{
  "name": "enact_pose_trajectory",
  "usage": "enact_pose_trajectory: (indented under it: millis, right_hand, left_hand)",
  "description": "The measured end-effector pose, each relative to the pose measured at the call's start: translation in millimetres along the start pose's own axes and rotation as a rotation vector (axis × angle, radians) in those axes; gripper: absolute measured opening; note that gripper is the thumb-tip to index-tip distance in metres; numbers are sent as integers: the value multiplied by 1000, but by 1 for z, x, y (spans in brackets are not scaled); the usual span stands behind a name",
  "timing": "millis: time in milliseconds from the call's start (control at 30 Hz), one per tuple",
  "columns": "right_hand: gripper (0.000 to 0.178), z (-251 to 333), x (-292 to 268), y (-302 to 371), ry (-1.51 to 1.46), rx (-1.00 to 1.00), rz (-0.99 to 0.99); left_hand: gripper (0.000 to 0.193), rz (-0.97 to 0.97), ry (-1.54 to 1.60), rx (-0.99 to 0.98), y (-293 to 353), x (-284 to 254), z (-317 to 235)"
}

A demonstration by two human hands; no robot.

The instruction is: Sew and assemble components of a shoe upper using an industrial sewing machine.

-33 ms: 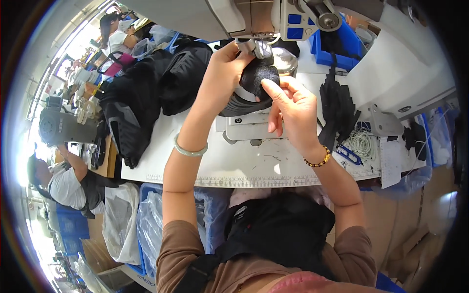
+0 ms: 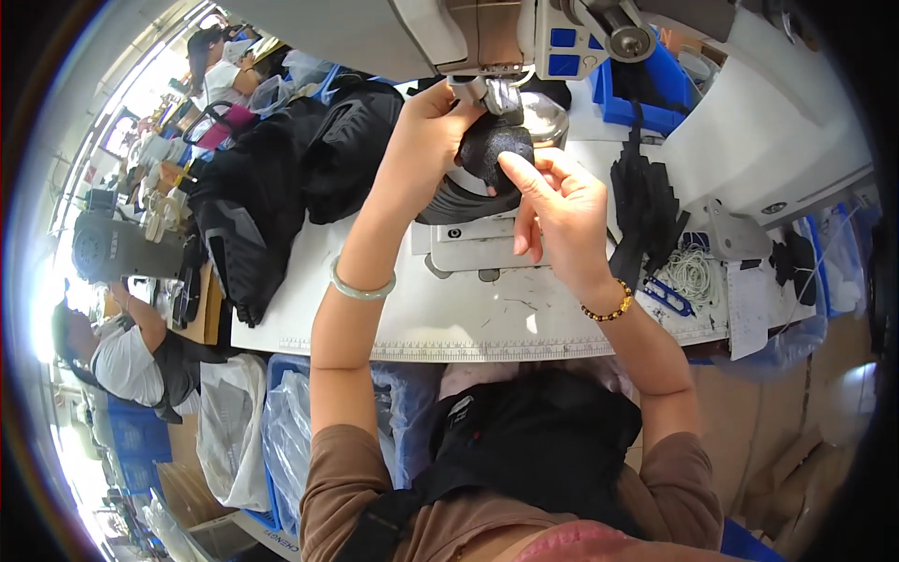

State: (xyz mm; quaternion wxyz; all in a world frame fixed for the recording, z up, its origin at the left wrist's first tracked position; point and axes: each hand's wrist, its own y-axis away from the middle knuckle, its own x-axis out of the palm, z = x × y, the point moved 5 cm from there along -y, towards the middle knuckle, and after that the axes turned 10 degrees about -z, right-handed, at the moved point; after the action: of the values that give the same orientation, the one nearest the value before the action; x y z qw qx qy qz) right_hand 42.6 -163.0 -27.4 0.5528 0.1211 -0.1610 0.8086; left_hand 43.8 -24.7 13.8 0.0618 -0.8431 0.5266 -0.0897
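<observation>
- Setting: a sewing workshop. A white worktable [image 2: 468, 318] with a printed ruler strip along its near edge carries an industrial sewing machine [image 2: 487, 33] at its far edge.
- Workpiece: a black textured fabric piece [image 2: 494, 150] is held up off the table, directly beneath the machine's needle area and just in front of a rounded metal post [image 2: 543, 117]. A dark curved band of the same work hangs below it toward the table. Its long axis cannot be told with certainty; the visible bulk runs roughly from the needle down toward the person.
- Left hand [image 2: 426, 126]: raised to the needle area, fingers closed on the far left side of the fabric piece. A pale green bangle [image 2: 361, 286] sits on this forearm.
- Right hand [image 2: 562, 211]: partly open; the index finger is extended and its tip presses the near right side of the fabric piece, the other fingers loosely curled. A beaded bracelet [image 2: 609, 309] circles this wrist.
- Left half of the table: a heap of black garments [image 2: 281, 178].
- Right side: black strips [image 2: 646, 206], a coil of white cord [image 2: 691, 273] and blue-handled snips [image 2: 667, 295] near the right edge.
- Far right corner: a blue bin [image 2: 637, 94].
- Far left: another person in a white sleeve [image 2: 122, 361] at a separate station.
</observation>
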Motion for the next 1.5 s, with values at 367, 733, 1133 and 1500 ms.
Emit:
enact_pose_trajectory:
  millis: [367,733,1133,1500]
  right_hand:
    - [26,15,-85,-31,565,-128,-112]
    - [19,-37,-118,-12,1315,-285,-20]
    - [18,-16,-121,-2,1115,-422,-67]
    - [15,8,-99,35,144,251,172]
  left_hand:
    - [14,-315,-601,537,12,-15,-21]
    - [29,-193,-755,1560,109,-18,35]
    - [38,335,-840,1136,108,50,71]
    - [30,170,-564,1056,103,64,37]
